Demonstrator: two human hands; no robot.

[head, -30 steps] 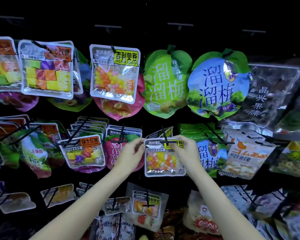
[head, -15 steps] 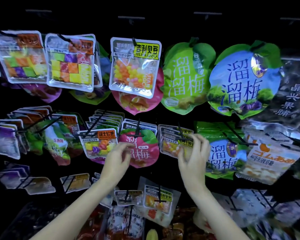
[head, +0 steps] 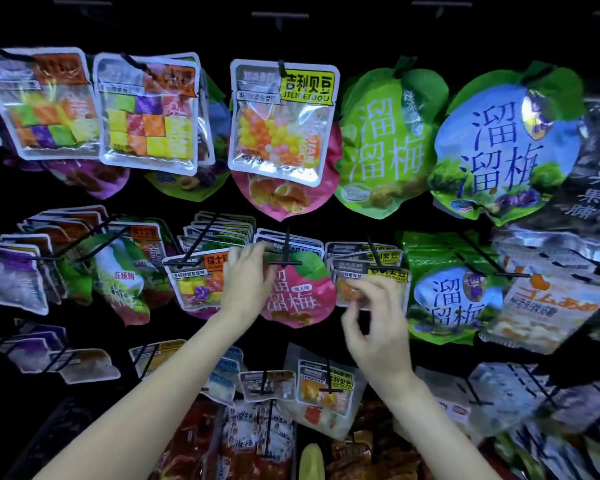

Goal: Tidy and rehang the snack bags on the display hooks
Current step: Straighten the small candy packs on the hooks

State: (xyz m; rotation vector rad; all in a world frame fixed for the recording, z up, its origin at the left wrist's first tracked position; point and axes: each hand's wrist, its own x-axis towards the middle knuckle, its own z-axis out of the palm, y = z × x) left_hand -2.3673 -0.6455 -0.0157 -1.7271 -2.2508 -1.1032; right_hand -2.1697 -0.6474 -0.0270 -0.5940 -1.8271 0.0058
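Your left hand (head: 248, 284) rests at the pink plum bag (head: 300, 299) on its hook (head: 286, 261), mid-frame, fingers relaxed. Your right hand (head: 378, 327), loosely curled and holding nothing, hovers before the hung jelly-bean bag (head: 368, 278).

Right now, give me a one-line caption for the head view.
Left hand at the pink plum bag, right hand before the jelly bean bags on the middle hooks.

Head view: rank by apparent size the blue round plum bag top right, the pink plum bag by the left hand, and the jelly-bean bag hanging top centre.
1. Blue plum bag, largest.
2. Jelly-bean bag and pink plum bag look alike; the left hand covers part of the pink one, so no ranking.
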